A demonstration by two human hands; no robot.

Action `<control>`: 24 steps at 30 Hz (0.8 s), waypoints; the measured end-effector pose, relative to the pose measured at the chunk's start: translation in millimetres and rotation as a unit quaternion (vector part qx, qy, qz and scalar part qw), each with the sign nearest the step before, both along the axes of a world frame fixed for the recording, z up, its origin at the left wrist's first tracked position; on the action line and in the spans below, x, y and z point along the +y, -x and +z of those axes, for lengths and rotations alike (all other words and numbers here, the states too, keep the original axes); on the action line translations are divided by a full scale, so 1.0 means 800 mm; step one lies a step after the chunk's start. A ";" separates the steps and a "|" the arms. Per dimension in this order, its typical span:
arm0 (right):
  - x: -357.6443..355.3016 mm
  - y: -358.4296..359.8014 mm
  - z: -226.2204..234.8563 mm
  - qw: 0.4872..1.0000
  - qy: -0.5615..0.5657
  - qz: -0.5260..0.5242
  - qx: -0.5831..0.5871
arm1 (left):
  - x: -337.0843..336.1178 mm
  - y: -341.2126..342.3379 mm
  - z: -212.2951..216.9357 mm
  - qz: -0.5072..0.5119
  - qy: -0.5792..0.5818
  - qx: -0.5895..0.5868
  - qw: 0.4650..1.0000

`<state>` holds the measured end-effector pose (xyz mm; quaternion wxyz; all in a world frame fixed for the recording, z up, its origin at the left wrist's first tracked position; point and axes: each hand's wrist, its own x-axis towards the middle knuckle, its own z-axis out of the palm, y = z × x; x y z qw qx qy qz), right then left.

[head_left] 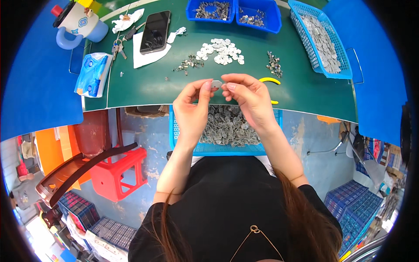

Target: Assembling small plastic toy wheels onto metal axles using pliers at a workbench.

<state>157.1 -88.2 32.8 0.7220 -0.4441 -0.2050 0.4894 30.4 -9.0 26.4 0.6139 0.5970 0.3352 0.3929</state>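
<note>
Pinching a small pale piece (215,85) between thumb and forefinger, the left hand (194,111) holds it near the middle of the frame, by the near edge of the green surface (144,87). The right hand (253,99) meets it from the right, thumb and fingertips drawn in at the piece's end; I cannot tell whether they grip anything. Beyond the 2 hands lies a heap of white pieces (221,51), with small metal parts (190,63) on its left and a darker cluster (274,64) on its right. A yellow-handled tool (270,80) shows beside the right hand. Below, between the forearms, a blue basket (227,151) carries many greyish parts (229,126). At the top of the frame sit 2 blue bins (209,19), and at upper right a light-blue basket (310,54) of flat grey pieces. Toward the upper left are a phone (156,31) on white paper (146,59), keys (118,47) and a tissue pack (93,74). A red stool (109,174) stands at lower left.
</note>
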 end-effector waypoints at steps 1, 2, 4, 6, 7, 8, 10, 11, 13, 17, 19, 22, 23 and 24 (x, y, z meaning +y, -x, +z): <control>-0.001 0.001 0.000 1.000 0.003 0.001 0.031 | -0.001 0.000 0.000 0.000 0.001 0.001 1.000; -0.003 0.001 -0.001 0.999 0.003 0.000 0.032 | -0.002 -0.001 -0.001 -0.002 -0.002 -0.005 1.000; -0.005 -0.001 -0.004 0.998 -0.012 0.011 0.053 | -0.003 -0.002 -0.001 -0.004 -0.004 -0.010 1.000; -0.007 -0.003 -0.002 0.998 -0.013 0.017 0.055 | -0.003 -0.003 0.000 -0.001 0.002 0.002 1.000; -0.007 -0.004 0.000 0.998 -0.015 0.022 0.057 | -0.003 -0.003 0.000 0.000 0.002 0.004 1.000; -0.009 -0.003 0.002 0.998 -0.015 0.021 0.055 | -0.004 -0.003 -0.001 -0.003 0.011 0.001 1.000; -0.011 -0.002 0.006 0.998 -0.025 0.006 0.059 | -0.005 -0.004 -0.001 -0.008 0.019 -0.003 1.000; -0.011 -0.002 0.007 0.998 -0.025 0.007 0.060 | -0.005 -0.005 0.000 -0.010 0.014 -0.001 1.000; -0.013 -0.004 0.012 0.997 -0.031 0.001 0.069 | -0.006 -0.007 0.001 -0.011 0.009 0.001 1.000; -0.016 -0.004 0.017 0.997 -0.038 -0.011 0.071 | -0.008 -0.007 0.005 -0.027 0.035 -0.004 0.999; -0.018 -0.003 0.020 0.998 -0.026 -0.026 0.049 | -0.010 -0.008 0.009 -0.032 0.047 0.004 0.998; -0.018 0.006 0.010 0.984 -0.036 -0.093 -0.147 | -0.014 -0.009 0.013 -0.043 0.071 -0.027 0.996; -0.016 0.011 0.010 0.972 -0.029 -0.134 -0.192 | -0.015 -0.008 0.013 -0.049 0.075 -0.021 0.996; -0.016 0.013 0.010 0.972 -0.029 -0.134 -0.192 | -0.016 -0.008 0.013 -0.055 0.079 -0.015 0.995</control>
